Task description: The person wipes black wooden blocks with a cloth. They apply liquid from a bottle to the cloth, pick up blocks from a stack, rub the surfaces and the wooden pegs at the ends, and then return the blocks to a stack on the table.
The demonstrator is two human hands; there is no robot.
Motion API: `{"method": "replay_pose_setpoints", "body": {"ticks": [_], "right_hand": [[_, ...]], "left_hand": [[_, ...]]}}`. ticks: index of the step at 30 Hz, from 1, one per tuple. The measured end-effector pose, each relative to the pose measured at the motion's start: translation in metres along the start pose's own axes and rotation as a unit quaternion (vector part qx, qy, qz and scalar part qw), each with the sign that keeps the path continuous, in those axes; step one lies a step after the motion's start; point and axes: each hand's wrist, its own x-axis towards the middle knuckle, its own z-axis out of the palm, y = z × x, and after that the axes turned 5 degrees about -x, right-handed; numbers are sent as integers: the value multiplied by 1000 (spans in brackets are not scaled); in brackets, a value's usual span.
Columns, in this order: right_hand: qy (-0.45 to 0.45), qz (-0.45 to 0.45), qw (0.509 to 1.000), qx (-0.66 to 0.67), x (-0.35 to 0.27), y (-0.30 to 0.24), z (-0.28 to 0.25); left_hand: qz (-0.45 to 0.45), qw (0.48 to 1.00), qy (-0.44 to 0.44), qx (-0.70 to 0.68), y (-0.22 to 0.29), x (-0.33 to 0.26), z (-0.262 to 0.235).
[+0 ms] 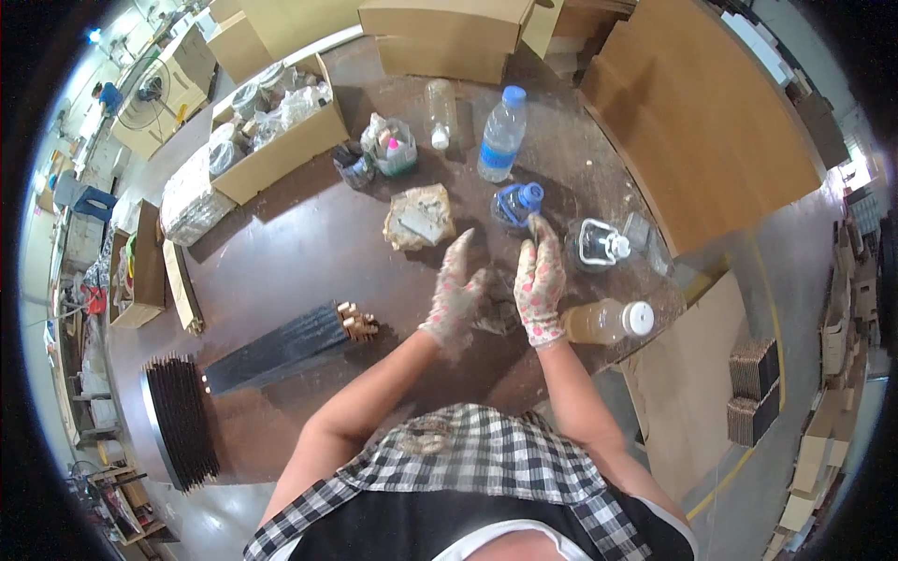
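Both hands wear pale gloves with pink dots, above the brown table (290, 266). My left hand (453, 297) is open, its fingers stretched away from me and its thumb apart. My right hand (539, 288) faces it, also open, with fingers extended. A dark crumpled rag-like thing (497, 309) lies between them, partly hidden; I cannot tell whether either hand touches it. Just beyond the right fingertips is a small blue-capped bottle (513, 203). A jar of yellowish liquid with a white lid (603, 321) lies beside the right wrist. A clear handled jug (594, 247) is farther right.
A wrapped block (418, 218) sits beyond my left hand. Farther back stand a water bottle (502, 136) and cut-bottle holders (389, 147). Bundled dark rods (281, 351) and a row of black rods (178, 421) lie left. An open carton (281, 154) and a large cardboard sheet (702, 122) flank the table.
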Motion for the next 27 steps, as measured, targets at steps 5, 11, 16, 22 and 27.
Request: {"method": "replay_pose_setpoints", "body": {"ticks": [5, 11, 16, 22, 27], "right_hand": [[-142, 109, 981, -77, -75, 8, -30], [-104, 61, 990, -75, -105, -6, -37], [-257, 25, 965, 44, -114, -39, -45], [-152, -75, 982, -79, -101, -35, -43], [-216, -94, 961, -142, -79, -12, -8]], "left_hand": [[-53, 997, -53, -33, 44, -85, -71], [-179, 977, -44, -104, 66, -166, -86], [-275, 936, 8, -219, 86, -185, -67], [-206, 971, -17, -117, 101, -207, -76], [-212, 970, 13, -119, 112, -220, -79]]}}
